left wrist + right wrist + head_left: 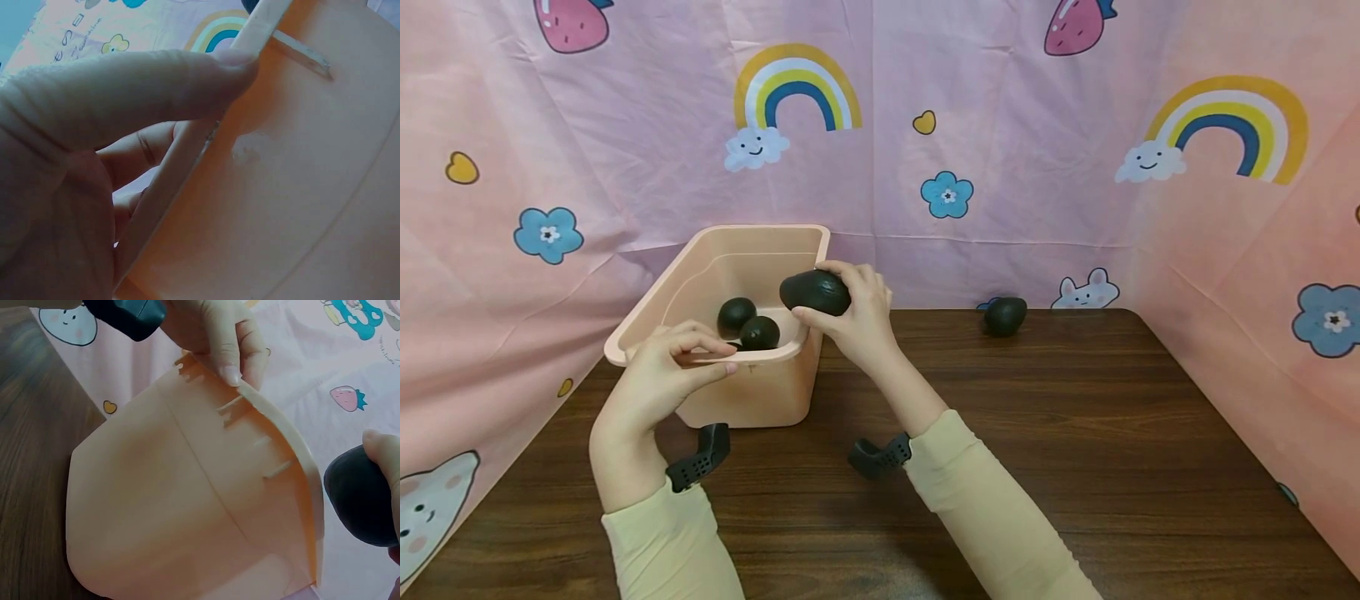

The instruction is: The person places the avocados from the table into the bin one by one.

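Observation:
A peach plastic bin (745,392) stands on the table's left side, with several dark avocados inside, one of them (760,332) near its front wall. My left hand (658,375) pinches the bin's front rim, thumb outside and fingers over the inner side; the left wrist view shows the thumb (187,81) on the rim. My right hand (857,312) grips a dark avocado (815,292) at the bin's right rim, held above the rim's height. In the right wrist view that avocado (359,497) shows beside the bin's rim (294,440).
Another avocado (1005,317) lies at the table's back edge, right of the bin. The dark wooden table (1037,417) is bordered at the back and sides by a pink patterned cloth (1000,167). Each wrist wears a black strap (700,458).

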`<state>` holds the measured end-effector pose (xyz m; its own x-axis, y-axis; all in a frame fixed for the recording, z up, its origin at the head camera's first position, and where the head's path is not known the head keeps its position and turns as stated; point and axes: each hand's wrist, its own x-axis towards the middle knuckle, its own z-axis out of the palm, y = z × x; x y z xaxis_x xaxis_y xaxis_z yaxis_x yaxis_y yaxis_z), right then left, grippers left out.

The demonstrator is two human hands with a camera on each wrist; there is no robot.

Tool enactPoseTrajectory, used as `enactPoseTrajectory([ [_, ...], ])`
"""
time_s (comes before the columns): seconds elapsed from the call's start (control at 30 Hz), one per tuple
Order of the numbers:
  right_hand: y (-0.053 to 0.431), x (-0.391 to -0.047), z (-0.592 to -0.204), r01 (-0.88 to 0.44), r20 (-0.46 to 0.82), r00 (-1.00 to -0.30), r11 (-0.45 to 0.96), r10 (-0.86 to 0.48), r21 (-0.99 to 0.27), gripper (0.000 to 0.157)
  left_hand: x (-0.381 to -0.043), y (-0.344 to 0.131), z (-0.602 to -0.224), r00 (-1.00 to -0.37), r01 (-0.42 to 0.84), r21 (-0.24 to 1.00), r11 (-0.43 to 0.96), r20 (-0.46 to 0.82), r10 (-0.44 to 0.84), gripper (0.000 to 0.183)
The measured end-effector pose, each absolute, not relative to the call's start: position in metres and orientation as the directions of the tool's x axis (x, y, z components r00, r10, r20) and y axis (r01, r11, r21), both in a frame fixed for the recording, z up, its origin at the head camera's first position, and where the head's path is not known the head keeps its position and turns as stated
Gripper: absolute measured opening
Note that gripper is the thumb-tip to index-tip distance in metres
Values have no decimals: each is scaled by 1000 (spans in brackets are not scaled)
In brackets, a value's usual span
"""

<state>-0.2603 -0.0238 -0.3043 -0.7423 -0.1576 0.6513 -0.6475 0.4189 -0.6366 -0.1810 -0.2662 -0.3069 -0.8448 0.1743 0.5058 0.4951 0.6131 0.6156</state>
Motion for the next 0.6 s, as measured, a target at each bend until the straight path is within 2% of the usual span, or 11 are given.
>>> enactPoseTrajectory([
  [0.6, -44, -264, -295, -656, 623, -739, 490, -258, -575, 65, -181, -266, -307, -848, 495, 627, 602, 500, 177, 16],
])
